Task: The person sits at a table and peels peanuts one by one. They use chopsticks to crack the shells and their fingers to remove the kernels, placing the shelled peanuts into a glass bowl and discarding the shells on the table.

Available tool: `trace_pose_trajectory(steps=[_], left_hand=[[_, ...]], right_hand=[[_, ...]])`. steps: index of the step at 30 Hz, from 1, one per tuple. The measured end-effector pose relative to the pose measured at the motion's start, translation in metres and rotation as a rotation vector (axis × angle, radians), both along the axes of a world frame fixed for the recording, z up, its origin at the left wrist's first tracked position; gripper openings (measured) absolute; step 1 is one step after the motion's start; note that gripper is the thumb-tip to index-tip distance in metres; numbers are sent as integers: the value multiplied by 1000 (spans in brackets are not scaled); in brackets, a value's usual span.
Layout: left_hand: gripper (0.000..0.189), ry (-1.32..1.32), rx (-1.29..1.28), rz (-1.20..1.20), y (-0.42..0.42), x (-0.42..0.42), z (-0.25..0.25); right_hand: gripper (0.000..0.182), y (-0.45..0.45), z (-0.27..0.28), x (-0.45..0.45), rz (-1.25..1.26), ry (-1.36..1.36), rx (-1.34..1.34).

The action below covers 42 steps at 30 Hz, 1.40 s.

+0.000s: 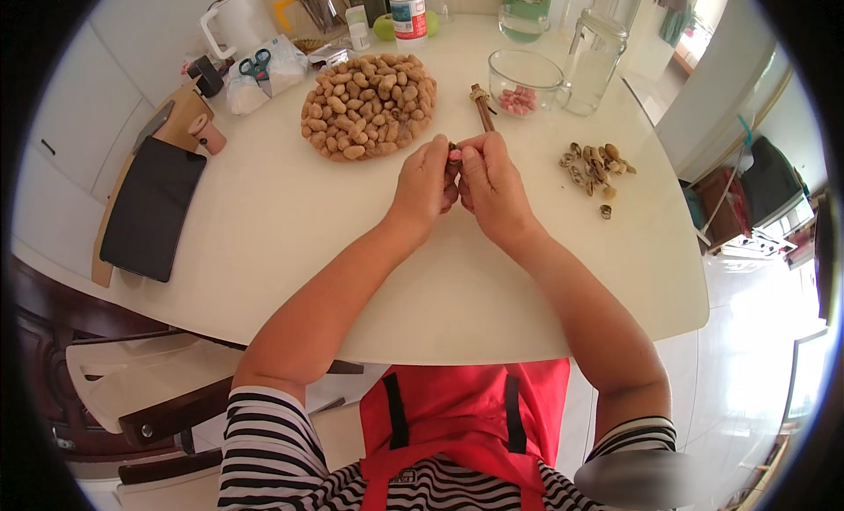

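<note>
My left hand (425,181) and my right hand (491,178) meet over the table, both pinching a peanut (454,154) whose pink kernel shows between a dark shell piece and my thumbs. My lower fingers are partly hidden. Beyond them to the left lies a heaped round pile of unshelled peanuts (366,106); what holds it is mostly covered. A clear glass measuring cup (521,66) with pink kernels (517,101) in its bottom stands beyond my right hand. Empty-looking peanut shells (597,168) lie scattered to the right.
A tied bundle of brown sticks (482,109) lies just beyond my right hand. A glass jar (593,66) and a glass bowl (521,26) stand at the back right. Scissors (256,64) rest on a white bag; a dark tablet (153,211) leans at the left. A chair stands below the left edge.
</note>
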State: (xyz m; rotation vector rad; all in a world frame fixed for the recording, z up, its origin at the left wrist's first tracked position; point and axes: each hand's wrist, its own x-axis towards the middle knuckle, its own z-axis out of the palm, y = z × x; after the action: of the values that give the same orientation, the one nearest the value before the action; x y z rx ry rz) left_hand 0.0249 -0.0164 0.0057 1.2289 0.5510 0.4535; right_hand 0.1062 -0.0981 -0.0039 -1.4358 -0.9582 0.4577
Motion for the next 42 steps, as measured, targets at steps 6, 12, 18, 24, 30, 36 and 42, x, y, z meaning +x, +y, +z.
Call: trace_pose_trajectory(steps=[6,12,18,24,30,36,42], left_hand=[[33,-26,29,-36,4,0,-4],[28,-39,119,-93,7,0,-10],[26,-47,13,-34,6,2,-4],[16,-73,14,-55,6,3,-7],[15,-113,-26,-56,17,1,-13],[23,-74,186,-113,14,4,-15],[32,-111,294,-164,9,-2,-6]], right_hand=[[16,-3,4,11,-3,70,-43],[16,-7,9,17,-30,-52,-123],[21,-8,0,27,-58,-63,-48],[18,-9,3,25,-67,-227,-107],[20,-9,12,43,-204,-165,70],[27,-6,54,94,-487,-494,55],[28,-11,45,103,-467,-465,-15]])
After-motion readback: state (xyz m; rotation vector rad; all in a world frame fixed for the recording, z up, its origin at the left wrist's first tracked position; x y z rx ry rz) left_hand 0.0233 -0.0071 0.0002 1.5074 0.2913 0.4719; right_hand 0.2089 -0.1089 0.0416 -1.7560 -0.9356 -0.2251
